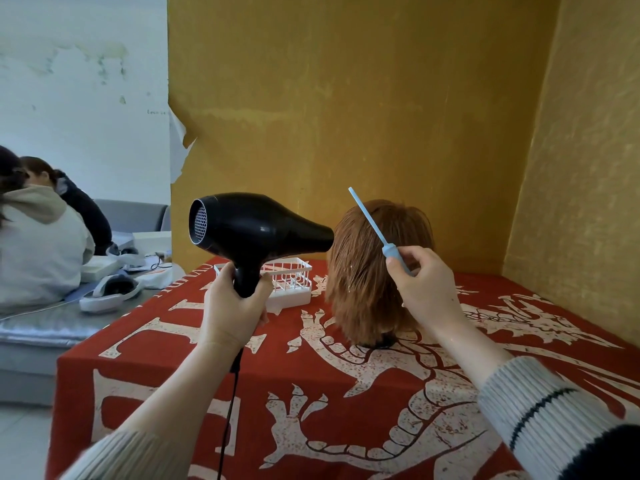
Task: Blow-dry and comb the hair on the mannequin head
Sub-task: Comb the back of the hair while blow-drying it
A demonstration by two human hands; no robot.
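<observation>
- Mannequin head (377,271) stands on the red tablecloth (346,393), right of centre, with its back toward the camera; reddish-brown hair hangs straight down and covers it fully. A dark base shows just beneath the hair ends.
- Left hand (233,313) grips the handle of the black hair dryer (256,233), fingers and thumb curled round it. The barrel lies roughly level; the nozzle points right and sits just beside the left side of the hair. Whether nozzle and hair touch cannot be told. The rear intake grille faces left, toward the camera.
- Black power cord (230,410) drops from the handle base, past the left wrist, to the lower frame edge.
- Right hand (424,289) pinches the thicker end of the light blue comb (377,230) between thumb and curled fingers. The thin tail of the comb points up and left, tilted, crossing in front of the upper hair. Comb teeth are not discernible.
- White wire basket (291,282) stands on the tablecloth behind the left hand, left of the mannequin head and apart from it.
- Tablecloth carries a white dragon pattern on red.
- Yellow walls (381,98) enclose the table at the back and right; the covering peels at its left edge.
- Two seated persons (38,244) appear at far left, facing away, beside a grey surface holding white objects.
- Both forearms wear cream ribbed knit sleeves; the right sleeve (554,414) has dark stripes.
</observation>
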